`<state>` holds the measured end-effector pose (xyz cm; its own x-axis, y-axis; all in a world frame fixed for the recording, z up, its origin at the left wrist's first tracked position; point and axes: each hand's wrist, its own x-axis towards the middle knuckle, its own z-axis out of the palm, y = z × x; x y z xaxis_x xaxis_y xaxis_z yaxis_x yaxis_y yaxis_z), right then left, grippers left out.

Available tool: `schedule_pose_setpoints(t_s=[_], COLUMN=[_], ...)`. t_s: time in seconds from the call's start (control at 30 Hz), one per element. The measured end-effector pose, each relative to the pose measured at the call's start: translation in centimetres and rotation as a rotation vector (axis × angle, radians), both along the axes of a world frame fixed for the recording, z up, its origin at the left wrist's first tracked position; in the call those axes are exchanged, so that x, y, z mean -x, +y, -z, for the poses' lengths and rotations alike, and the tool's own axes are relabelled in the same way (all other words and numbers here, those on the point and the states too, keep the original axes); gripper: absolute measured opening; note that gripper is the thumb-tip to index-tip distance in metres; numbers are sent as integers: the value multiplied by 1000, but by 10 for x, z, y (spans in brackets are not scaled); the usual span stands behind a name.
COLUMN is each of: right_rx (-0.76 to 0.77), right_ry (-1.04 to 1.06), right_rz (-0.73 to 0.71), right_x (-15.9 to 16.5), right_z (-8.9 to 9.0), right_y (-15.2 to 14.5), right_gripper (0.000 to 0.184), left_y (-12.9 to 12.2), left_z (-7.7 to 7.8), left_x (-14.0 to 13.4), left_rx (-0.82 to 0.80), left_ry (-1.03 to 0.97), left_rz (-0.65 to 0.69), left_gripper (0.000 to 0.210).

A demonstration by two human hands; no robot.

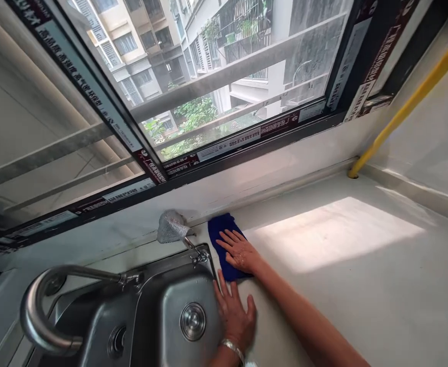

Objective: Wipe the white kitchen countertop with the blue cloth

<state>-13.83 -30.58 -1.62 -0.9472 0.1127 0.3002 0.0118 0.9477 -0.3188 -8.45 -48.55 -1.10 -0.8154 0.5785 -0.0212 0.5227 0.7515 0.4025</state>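
Observation:
A dark blue cloth lies flat on the white countertop, beside the sink's back right corner. My right hand rests palm down on the cloth, fingers stretched out and pressing it against the counter. Nearer to me, my left hand has its fingers spread over the right rim of the steel sink, with a bracelet at the wrist. Nothing shows in the left hand, and its fingertips lie close to the cloth's lower edge.
A curved steel faucet arches over the left basin. Behind the sink, a grey mesh cloth hangs by a small metal spout. A window frame runs along the back. The yellow pipe enters the counter at the far right corner.

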Motion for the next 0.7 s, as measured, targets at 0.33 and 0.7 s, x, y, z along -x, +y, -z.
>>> schedule_pose_setpoints(t_s=[0.33, 0.7], right_rx=[-101, -24], right_ry=[-125, -250], right_rz=[91, 834], right_x=[-128, -431], right_z=[-3, -6], right_y=[-22, -162], right_gripper=[66, 68], left_y=[-8, 12], left_z=[14, -17], left_x=[17, 27], left_rx=[-197, -229], left_ry=[20, 262], left_rz=[18, 118], left_gripper=[48, 40])
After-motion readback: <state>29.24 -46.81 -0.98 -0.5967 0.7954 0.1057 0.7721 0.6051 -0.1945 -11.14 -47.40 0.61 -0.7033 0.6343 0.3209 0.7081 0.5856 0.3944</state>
